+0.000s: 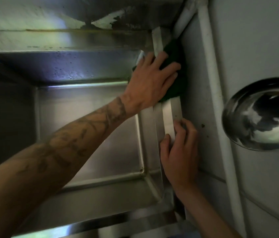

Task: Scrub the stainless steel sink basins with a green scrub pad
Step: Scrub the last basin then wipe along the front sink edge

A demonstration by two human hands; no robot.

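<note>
A stainless steel sink basin [87, 127] fills the middle of the view, dim and empty. My left hand [150, 79], on a tattooed forearm, presses a dark green scrub pad [178, 55] flat onto the sink's right rim [171, 114], near the far right corner. The pad shows above and to the right of the fingers. My right hand [180, 152] rests on the same rim closer to me, fingers curled against the edge beside the wall, holding nothing.
A grey wall [264, 40] runs along the right side, with a white pipe [216, 93] on it. A shiny metal bowl [262, 115] hangs or juts out at the right. A stained metal backsplash [66, 19] lies behind the basin.
</note>
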